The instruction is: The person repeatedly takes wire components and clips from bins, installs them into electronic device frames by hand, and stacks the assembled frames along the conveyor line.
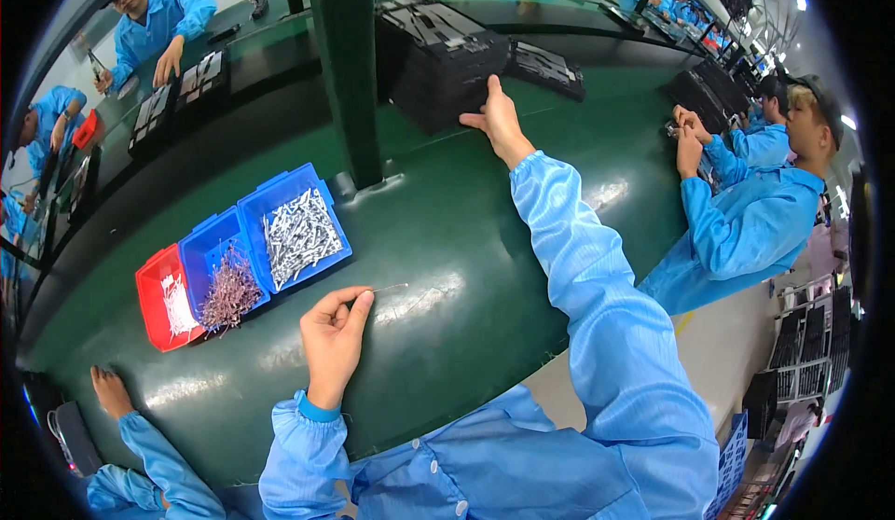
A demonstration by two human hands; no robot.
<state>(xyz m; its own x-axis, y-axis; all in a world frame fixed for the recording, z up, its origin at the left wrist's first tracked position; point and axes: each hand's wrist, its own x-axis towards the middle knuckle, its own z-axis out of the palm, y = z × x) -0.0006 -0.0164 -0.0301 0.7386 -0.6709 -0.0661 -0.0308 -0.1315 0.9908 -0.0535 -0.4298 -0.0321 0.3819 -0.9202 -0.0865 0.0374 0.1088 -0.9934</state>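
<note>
My left hand (335, 335) is above the near part of the green table, thumb and forefinger pinched on a thin wire-like piece (392, 287) with a small pale tip. Its exact kind is too small to make out. My right arm reaches far forward, and my right hand (499, 125) grips the near right corner of a stack of black trays (433, 77), thumb and fingers spread around that corner. Flat grey and dark parts lie in the top tray. Another black tray (548, 68) with similar parts sits just right of the stack.
Left of centre stand three joined bins: a red bin (149, 301) with white pieces, a blue bin (193, 240) with brownish-pink pieces, and a blue bin (270, 189) with silvery-white pieces. A green post (345, 82) rises behind them. Co-workers sit at right (746, 221) and lower left (154, 450).
</note>
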